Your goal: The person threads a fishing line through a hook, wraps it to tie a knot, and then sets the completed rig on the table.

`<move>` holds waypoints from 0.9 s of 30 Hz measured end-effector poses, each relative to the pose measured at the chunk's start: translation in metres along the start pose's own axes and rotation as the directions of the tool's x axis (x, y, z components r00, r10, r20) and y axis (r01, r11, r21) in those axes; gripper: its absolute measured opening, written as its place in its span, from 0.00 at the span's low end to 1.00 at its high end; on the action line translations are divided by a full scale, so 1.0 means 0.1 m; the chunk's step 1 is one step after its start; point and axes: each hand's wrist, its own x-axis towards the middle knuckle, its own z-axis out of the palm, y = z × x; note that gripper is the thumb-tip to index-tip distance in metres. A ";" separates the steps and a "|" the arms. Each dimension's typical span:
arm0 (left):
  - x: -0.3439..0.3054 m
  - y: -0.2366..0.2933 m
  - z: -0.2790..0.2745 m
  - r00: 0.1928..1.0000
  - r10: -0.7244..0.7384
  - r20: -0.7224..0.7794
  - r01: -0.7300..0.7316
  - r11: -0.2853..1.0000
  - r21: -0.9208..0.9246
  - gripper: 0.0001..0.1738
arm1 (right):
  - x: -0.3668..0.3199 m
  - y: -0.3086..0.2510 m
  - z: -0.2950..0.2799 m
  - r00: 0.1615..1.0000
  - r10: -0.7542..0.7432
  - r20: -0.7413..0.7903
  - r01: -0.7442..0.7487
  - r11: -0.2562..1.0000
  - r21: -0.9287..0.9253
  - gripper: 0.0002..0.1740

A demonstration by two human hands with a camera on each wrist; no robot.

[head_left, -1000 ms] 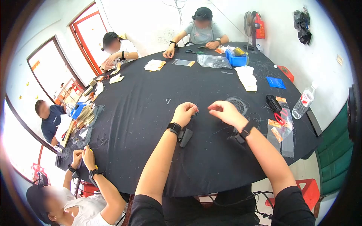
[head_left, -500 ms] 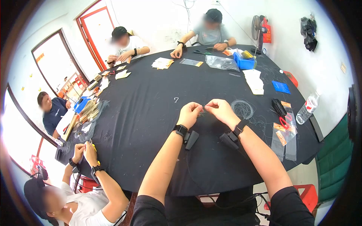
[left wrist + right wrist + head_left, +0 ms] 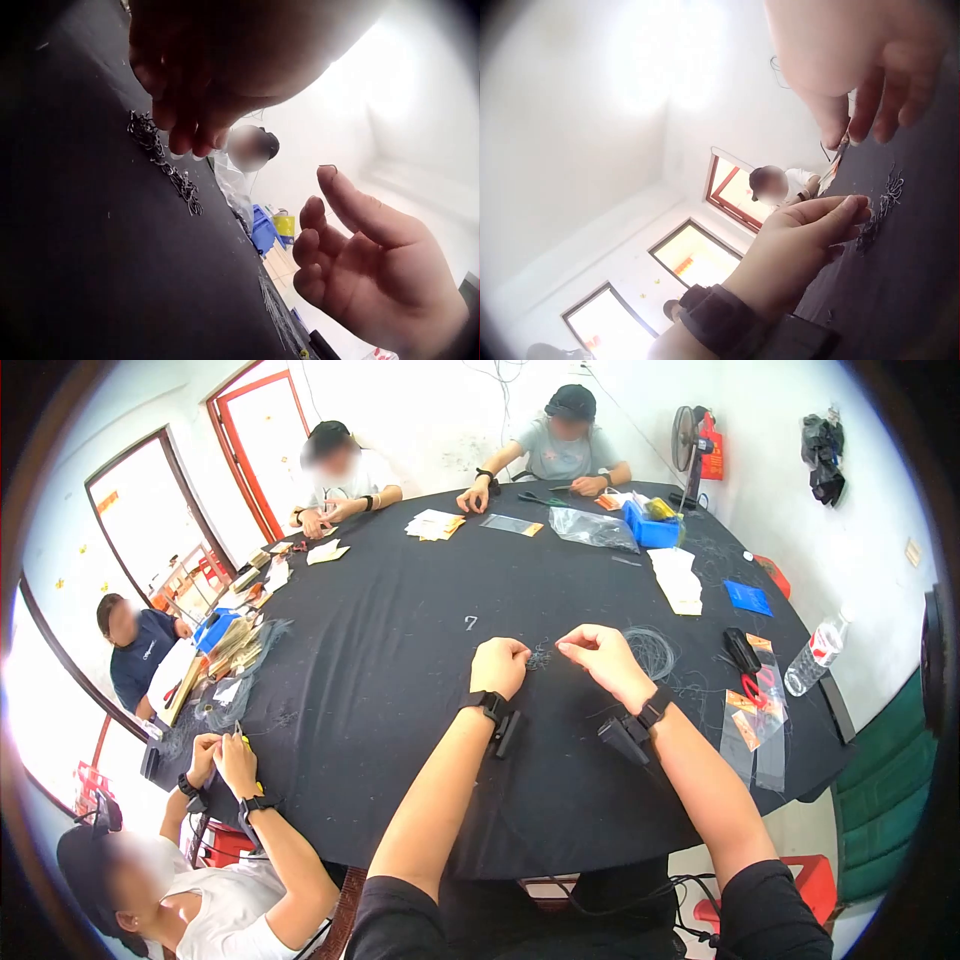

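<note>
A loose pile of small dark fish hooks (image 3: 154, 142) lies on the black table cloth, also visible as a tangled cluster of hooks (image 3: 889, 193) in the right wrist view. My left hand (image 3: 500, 668) is right at the pile's left side, its thumb and fingertips brought together; I cannot tell if a hook is between them. To the right of the pile, my right hand (image 3: 605, 660) is raised with its thumb and index finger close together. They pinch one small hook (image 3: 328, 166), which juts out past the thumb tip.
Beyond my right hand lies a coil of clear line (image 3: 650, 653). Farther right are a black case (image 3: 742, 650), red-handled scissors (image 3: 755, 690), clear packets (image 3: 738, 755) and a water bottle (image 3: 815, 655). A white number 7 (image 3: 471, 623) is ahead. Other people work around the table.
My hands came together over the hooks half a second ago; now the right has drawn slightly away to the right. The left stays beside the pile. The head view has shifted a little.
</note>
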 end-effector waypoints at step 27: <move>-0.92 0.69 -0.17 0.866 -0.199 0.459 0.488 0.535 -0.689 0.22 | -0.82 -0.41 0.08 0.724 -0.689 0.022 0.524 0.529 -0.668 0.05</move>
